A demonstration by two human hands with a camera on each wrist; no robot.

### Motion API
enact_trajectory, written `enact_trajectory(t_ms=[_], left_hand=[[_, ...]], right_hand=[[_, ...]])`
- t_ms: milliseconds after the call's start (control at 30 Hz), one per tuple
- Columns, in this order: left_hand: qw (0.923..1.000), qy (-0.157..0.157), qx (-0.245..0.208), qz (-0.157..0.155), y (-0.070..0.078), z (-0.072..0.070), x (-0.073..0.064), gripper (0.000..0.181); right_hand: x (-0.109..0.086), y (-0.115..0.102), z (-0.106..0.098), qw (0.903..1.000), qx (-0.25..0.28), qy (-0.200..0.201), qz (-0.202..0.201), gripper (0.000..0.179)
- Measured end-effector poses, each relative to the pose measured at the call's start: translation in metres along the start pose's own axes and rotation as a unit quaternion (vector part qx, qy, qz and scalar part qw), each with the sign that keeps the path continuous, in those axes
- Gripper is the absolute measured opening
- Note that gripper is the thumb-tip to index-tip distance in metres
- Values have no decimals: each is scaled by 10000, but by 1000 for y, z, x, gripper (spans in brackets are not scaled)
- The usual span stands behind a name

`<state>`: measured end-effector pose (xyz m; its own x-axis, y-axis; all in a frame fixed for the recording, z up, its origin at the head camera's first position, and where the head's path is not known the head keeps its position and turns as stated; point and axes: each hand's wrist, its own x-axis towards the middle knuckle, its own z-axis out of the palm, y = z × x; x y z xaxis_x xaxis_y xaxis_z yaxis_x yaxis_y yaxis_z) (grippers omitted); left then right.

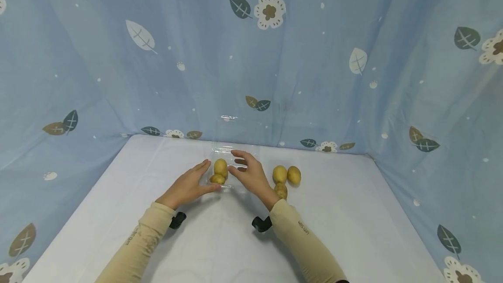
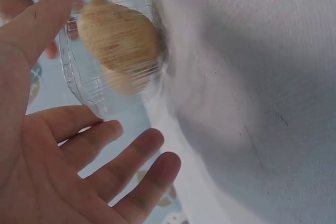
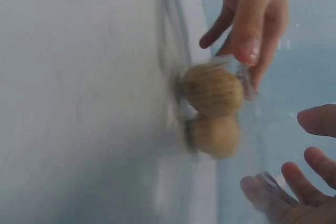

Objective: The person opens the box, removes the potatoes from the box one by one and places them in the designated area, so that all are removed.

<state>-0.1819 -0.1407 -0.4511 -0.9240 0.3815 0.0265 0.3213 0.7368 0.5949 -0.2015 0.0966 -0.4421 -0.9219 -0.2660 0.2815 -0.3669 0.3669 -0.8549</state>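
Potatoes (image 1: 221, 167), two of them, plump and pale yellow with brownish specks, sit touching each other inside a clear plastic box (image 1: 227, 186), toward its 9 o'clock side. The left hand (image 1: 189, 185), at 8 o'clock, has its thumb against the 6 o'clock rim and its index fingertip at a corner, the other fingers spread and nearly straight. The right hand (image 1: 254, 179), at 3 o'clock, curves its fingers loosely over the box, well apart from the thumb; whether a fingertip touches the plastic, one cannot tell. Farther out, three loose potatoes (image 1: 294, 175) cluster at 3 o'clock on the white cloth (image 1: 346, 217). At 12 o'clock hangs a blue curtain (image 1: 306, 56). Small lettering on the right beige sleeve (image 1: 310, 248) looks like "Let's Slim"; the left sleeve's (image 1: 127, 259) print is illegible.
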Motion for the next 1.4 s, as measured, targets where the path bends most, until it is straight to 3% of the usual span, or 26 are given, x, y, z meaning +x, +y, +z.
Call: enact_trajectory(t_ms=[100,500,667,967,1400], left_hand=[[10000,7,12,54,0,1,1,99],[9999,-3,115,79,4,-3,1,97],[9999,5,142,79,3,-3,1,97],[9997,58,162,143,4,-3,3,98],[9997,84,217,97,6,-3,4,96]], right_hand=[[7,7,10,9996,205,-34,205,48],[25,9,27,9910,-378,-206,1264,51],[30,9,32,9864,-334,-207,1597,48],[36,9,39,9818,-446,-1,1846,35],[33,8,42,9823,-523,-32,1801,37]])
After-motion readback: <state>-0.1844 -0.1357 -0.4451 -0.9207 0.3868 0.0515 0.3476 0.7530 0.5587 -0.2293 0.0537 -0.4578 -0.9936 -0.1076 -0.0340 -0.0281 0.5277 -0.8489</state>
